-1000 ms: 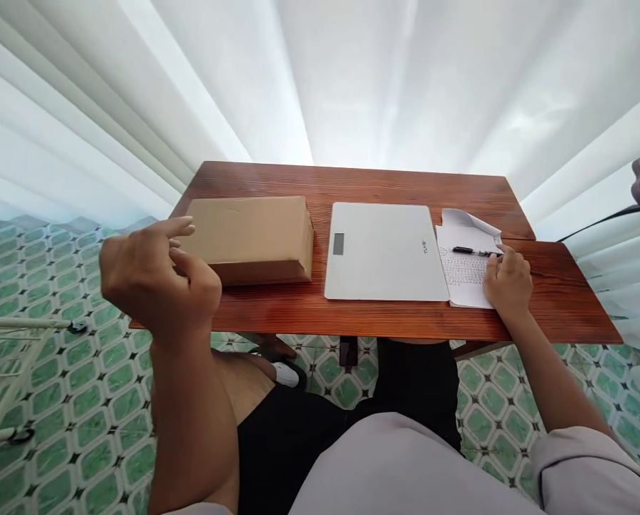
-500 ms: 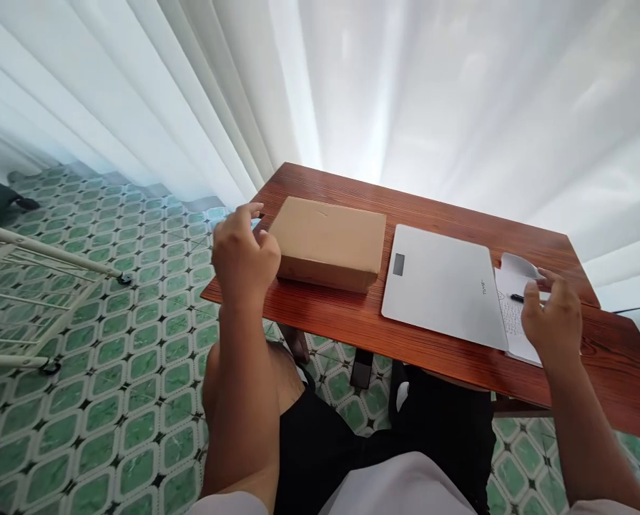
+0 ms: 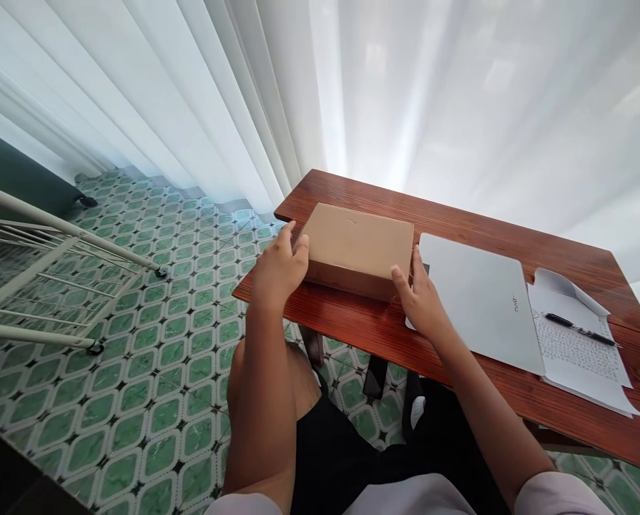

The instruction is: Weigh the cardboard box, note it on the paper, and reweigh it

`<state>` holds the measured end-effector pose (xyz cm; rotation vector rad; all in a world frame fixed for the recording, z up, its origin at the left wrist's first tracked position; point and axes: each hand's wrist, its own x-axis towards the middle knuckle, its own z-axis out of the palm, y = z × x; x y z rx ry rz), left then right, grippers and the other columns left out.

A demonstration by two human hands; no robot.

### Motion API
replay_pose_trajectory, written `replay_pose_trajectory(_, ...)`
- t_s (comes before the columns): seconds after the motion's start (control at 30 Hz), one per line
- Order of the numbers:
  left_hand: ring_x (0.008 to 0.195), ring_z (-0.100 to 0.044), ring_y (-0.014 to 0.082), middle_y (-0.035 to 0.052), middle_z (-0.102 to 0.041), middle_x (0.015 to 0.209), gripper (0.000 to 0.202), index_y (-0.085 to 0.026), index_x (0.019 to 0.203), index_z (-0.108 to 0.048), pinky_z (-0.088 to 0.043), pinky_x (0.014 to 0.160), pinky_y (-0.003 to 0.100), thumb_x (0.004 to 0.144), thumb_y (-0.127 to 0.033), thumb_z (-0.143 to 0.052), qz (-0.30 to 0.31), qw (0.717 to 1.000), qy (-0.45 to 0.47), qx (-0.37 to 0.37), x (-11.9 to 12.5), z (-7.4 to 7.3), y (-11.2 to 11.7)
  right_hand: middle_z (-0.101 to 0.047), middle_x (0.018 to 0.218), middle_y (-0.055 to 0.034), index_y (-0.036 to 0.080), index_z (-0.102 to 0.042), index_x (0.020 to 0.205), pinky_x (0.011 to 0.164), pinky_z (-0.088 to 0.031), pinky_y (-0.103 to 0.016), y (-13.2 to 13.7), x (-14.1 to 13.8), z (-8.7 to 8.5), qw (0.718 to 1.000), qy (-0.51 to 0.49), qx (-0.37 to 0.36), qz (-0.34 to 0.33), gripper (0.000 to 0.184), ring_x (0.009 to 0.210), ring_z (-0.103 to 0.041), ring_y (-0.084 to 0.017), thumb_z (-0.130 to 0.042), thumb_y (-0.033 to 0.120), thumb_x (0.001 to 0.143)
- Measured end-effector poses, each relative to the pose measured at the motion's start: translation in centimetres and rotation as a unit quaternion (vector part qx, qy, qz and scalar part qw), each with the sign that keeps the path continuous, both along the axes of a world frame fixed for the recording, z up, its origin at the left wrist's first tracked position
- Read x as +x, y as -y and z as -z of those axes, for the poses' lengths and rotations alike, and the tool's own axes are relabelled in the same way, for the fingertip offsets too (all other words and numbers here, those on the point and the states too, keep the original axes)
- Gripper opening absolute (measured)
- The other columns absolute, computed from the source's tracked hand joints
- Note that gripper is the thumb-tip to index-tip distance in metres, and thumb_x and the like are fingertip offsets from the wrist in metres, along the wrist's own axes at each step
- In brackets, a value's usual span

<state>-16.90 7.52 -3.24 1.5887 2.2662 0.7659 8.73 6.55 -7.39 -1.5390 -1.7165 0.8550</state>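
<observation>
A closed brown cardboard box (image 3: 360, 239) lies flat on the wooden table, between my two hands. My left hand (image 3: 281, 265) is at its left side, thumb by the front left corner and fingers along the side. On the opposite side, my right hand (image 3: 420, 297) has its thumb at the front right corner and its fingers along the right side. Right of the box is a flat silver-white scale (image 3: 475, 300), its display partly covered by my right hand. Handwritten papers (image 3: 577, 350) lie beyond the scale, with a black pen (image 3: 580, 329) on top.
The reddish wooden table (image 3: 475, 204) stands against a white curtain (image 3: 384, 93). A white wheeled metal rack (image 3: 73, 236) is on the tiled floor at left. Below the table's front edge, a dark phone-like object (image 3: 375, 377) shows.
My right hand has moved left from the papers to the box's right side. My left hand has come against its left side. The view has shifted left.
</observation>
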Motion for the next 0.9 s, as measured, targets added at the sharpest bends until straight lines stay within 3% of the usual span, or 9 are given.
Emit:
replay_pose_trajectory(0.27,0.131,-0.057,0.0401,0.0145,-0.061,0.143,0.062,-0.023,0.150,-0.048,-0.042,0.110,0.057,0.099,-0.052,-0.027,0.007,0.997,0.002,-0.073,0.38,-0.46,0.31,-0.025,0.169,-0.0079,0.026,-0.025,0.163,0.123,-0.035,-0.055,0.46,-0.94,-0.39,1.000,0.005,0.002,-0.020,0.088,0.154,-0.033,-0.032,-0.042,0.076,0.092)
replay_pose_trajectory(0.43,0.123,-0.060,0.0424,0.0181,-0.066,0.133,0.056,-0.021,0.137,-0.055,-0.043,0.106,0.057,0.099,-0.048,-0.025,0.013,0.997,-0.019,-0.075,0.53,-0.54,0.16,-0.033,0.166,-0.0101,0.024,-0.029,0.161,0.124,-0.032,-0.056,0.33,-1.03,-0.48,1.000,0.002,0.011,-0.025,0.085,0.152,-0.035,-0.032,-0.042,0.073,0.093)
replay_pose_trajectory(0.63,0.122,-0.061,0.0451,0.0189,-0.067,0.131,0.051,-0.021,0.128,-0.059,-0.044,0.102,0.059,0.099,-0.046,-0.026,0.015,0.998,-0.027,-0.061,0.54,-0.28,-0.04,-0.042,0.159,-0.0150,0.023,-0.028,0.161,0.114,-0.042,-0.058,0.15,-0.91,-0.48,0.999,-0.001,0.009,-0.041,0.084,0.141,-0.048,-0.036,-0.043,0.070,0.093)
replay_pose_trajectory(0.9,0.120,-0.062,0.0461,0.0221,-0.069,0.125,0.051,-0.017,0.128,-0.061,-0.045,0.101,0.059,0.098,-0.044,-0.028,0.004,0.998,-0.043,-0.054,0.77,-0.37,-0.17,-0.059,0.142,-0.0157,0.022,-0.028,0.161,0.104,-0.050,-0.056,0.24,-1.16,-0.93,1.000,0.007,0.007,-0.022,0.099,0.127,-0.058,-0.036,-0.070,0.063,0.081)
